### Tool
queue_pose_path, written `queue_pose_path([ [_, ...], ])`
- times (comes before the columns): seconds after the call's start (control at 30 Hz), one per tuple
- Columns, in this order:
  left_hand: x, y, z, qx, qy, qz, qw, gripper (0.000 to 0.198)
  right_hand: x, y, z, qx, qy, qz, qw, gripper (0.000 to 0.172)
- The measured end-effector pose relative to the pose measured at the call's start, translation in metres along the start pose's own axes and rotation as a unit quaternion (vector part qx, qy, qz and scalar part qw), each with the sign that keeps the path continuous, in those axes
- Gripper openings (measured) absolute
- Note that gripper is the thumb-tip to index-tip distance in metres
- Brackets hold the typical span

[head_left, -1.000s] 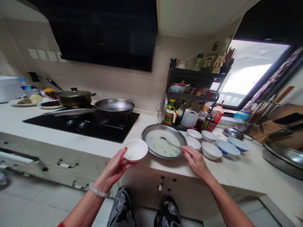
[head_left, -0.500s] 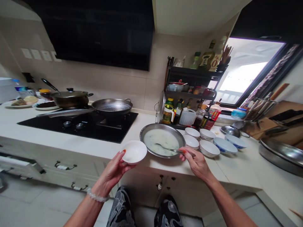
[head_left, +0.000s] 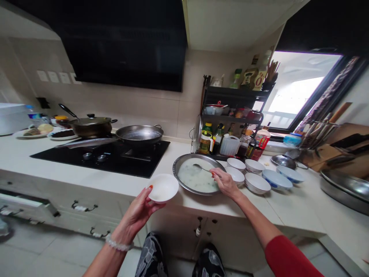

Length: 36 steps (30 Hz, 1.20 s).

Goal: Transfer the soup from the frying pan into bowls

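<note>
My left hand [head_left: 142, 209] is closed on the rim of a small white bowl [head_left: 163, 187], held in front of the counter edge and tilted towards me. In my right hand [head_left: 226, 182] is a metal spoon [head_left: 202, 167], gripped by its handle. The spoon's head is at the surface of a milky white liquid with green bits [head_left: 193, 177]. That liquid fills much of a wide steel basin [head_left: 184, 189] on the counter, just right of the white bowl. My right fingers are over the basin's right rim, hiding part of the spoon handle.
Several small bowls [head_left: 257, 183] stand right of the basin, below a black rack [head_left: 236, 92] of bottles. A wok [head_left: 140, 134] and a lidded pot [head_left: 91, 126] sit on the black hob [head_left: 115, 159] at left. A steel pan [head_left: 346, 192] is far right.
My right hand has moved left and forward over the basin, carrying the spoon's head further back in the liquid. The left hand holds the white bowl much as before. The view has shifted slightly.
</note>
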<state>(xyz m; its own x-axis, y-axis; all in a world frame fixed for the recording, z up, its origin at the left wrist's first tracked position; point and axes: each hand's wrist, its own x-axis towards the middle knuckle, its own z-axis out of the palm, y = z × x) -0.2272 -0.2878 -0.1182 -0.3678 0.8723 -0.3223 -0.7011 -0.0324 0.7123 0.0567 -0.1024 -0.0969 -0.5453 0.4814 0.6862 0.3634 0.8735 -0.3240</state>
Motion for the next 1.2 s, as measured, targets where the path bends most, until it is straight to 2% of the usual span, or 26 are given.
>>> queue_pose_path([
  [0.17, 0.003, 0.001, -0.003, -0.004, 0.001, 0.003, 1.0, 0.026, -0.006, -0.009, -0.032, -0.065, 0.004, 0.007, 0.998, 0.023],
  [0.3, 0.006, -0.002, -0.006, 0.002, -0.002, -0.002, 1.0, 0.026, -0.015, -0.028, -0.06, -0.044, -0.009, 0.082, 0.996, 0.022],
  [0.43, 0.006, -0.006, -0.008, 0.003, -0.012, -0.006, 1.0, 0.03, -0.021, -0.043, -0.07, 0.027, -0.008, 0.158, 0.987, 0.027],
  [0.57, 0.004, -0.006, -0.007, 0.005, -0.013, -0.006, 1.0, 0.031, -0.021, -0.053, -0.063, 0.073, -0.001, 0.17, 0.983, 0.033],
  [0.73, 0.003, -0.003, -0.004, 0.002, -0.012, -0.007, 1.0, 0.032, -0.019, -0.053, -0.04, 0.124, 0.015, 0.173, 0.977, 0.035],
  [0.9, 0.003, -0.001, 0.001, 0.006, -0.006, -0.005, 1.0, 0.029, -0.022, -0.039, -0.016, 0.148, 0.029, 0.114, 0.982, 0.032],
  [1.03, 0.002, -0.001, 0.003, 0.018, -0.02, -0.008, 1.0, 0.028, -0.021, -0.021, -0.006, 0.12, 0.011, 0.079, 0.99, 0.03],
  [1.2, 0.003, -0.002, 0.003, 0.019, -0.023, -0.008, 1.0, 0.032, -0.014, -0.002, -0.012, 0.041, 0.007, 0.036, 0.998, 0.029],
])
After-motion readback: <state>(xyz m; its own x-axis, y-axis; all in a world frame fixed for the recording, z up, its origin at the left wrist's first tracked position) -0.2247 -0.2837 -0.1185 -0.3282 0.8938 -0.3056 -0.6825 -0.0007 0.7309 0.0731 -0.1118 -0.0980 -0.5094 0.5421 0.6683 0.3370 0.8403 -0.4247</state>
